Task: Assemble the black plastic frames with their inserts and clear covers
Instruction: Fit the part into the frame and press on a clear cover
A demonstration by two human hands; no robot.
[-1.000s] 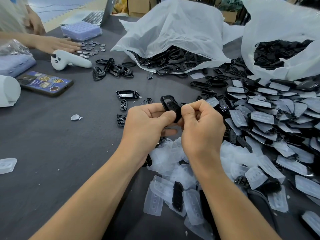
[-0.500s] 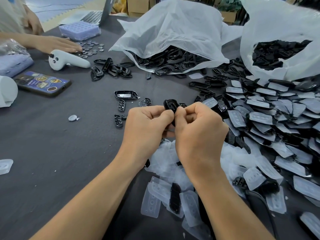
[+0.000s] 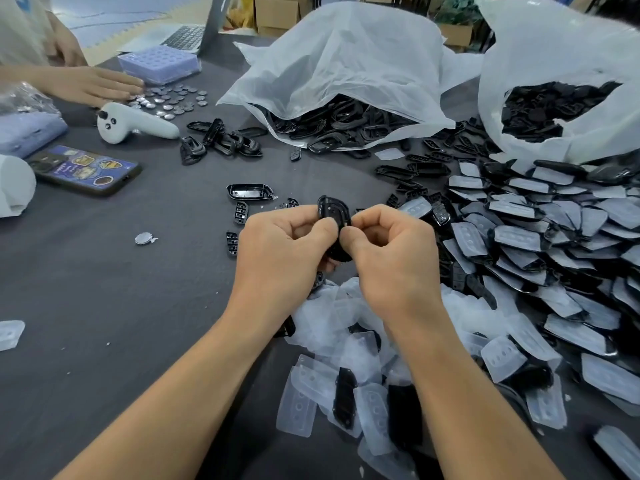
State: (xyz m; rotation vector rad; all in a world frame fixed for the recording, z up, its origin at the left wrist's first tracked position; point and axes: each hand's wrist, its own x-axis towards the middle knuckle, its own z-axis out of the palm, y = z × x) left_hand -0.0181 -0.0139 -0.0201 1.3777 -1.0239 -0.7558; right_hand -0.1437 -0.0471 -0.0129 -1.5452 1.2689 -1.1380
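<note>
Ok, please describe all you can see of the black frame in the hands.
The black frame is a rounded piece of seemingly glossy plastic with a raised rim. It is held nearly upright above the grey table. The left hand and right hand pinch it from either side; their thumbs hide its middle.

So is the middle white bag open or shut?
Open: the white bag lies with its mouth gaping, black frames visible inside.
</note>
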